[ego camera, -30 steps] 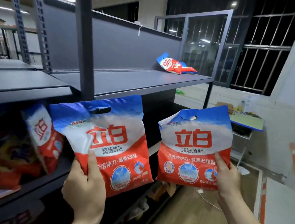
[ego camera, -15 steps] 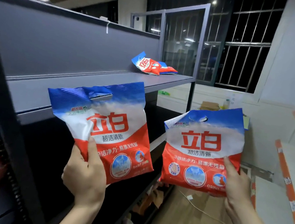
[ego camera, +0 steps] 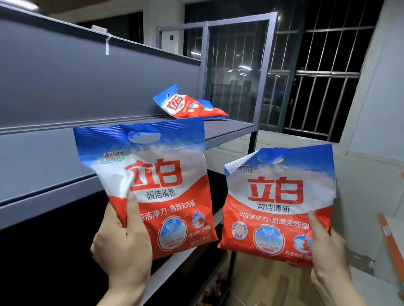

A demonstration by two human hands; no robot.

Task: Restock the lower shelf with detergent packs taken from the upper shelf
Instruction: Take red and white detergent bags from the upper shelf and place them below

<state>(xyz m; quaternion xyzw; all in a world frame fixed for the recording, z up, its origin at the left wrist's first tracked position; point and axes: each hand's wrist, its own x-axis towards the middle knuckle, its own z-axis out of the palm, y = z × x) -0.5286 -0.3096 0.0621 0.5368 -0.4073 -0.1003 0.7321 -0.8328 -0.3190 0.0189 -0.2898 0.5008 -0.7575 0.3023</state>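
**Two packs held, more on the upper shelf**

The left hand [ego camera: 123, 243] grips one detergent pack [ego camera: 149, 184] by its lower edge, thumb across the front. The right hand [ego camera: 324, 253] grips a second pack [ego camera: 277, 199] likewise. Both are upright, side by side, apart. At least two further packs [ego camera: 189, 105] lie flat on the upper shelf [ego camera: 227, 130] beyond.

Both held packs carried readable Chinese print.
Left detergent pack [ego camera: 155, 185] read 立白, 超洁清新; right detergent pack [ego camera: 277, 199] read 立白, 超洁清新, 3倍洁净力·易漂无残留. Pack on upper shelf [ego camera: 176, 104] showed 立白.
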